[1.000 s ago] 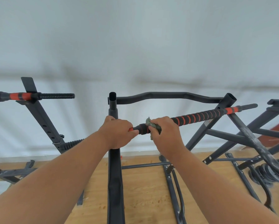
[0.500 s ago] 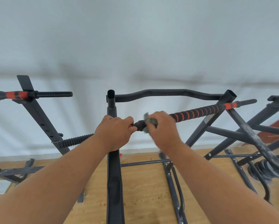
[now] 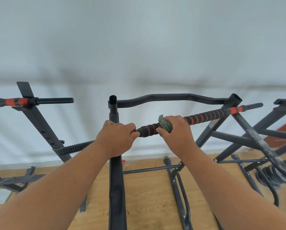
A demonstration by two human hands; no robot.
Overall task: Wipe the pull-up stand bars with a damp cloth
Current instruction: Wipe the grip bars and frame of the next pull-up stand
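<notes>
Left hand grips the near end of the black foam-padded bar with orange spiral stripes, fingers curled round it, right beside the black steel upright post. Right hand is clenched round the same bar a little further along, with the crumpled grey-green damp cloth wrapped between palm and foam. A short stretch of striped foam shows between the two hands. The bar runs up and right, across the second open-topped black post, to a ribbed black tip.

Step in hand, by my read: wiping along the foam grip, near end first.

To do it well:
- keep the left hand firm as an anchor so the bar does not twist or shift
- keep the cloth wrapped fully round the bar, not just on top
- slide the right hand outward toward the far tip, twisting the wrist so the underside is wiped too
- the foam ridges probably trap dirt, so press in and go slowly over the orange grooves
- watch for the cloth bunching at the post crossing

Likely not yet wiped: the curved black metal crossbar behind, and the foam under the left hand.
</notes>
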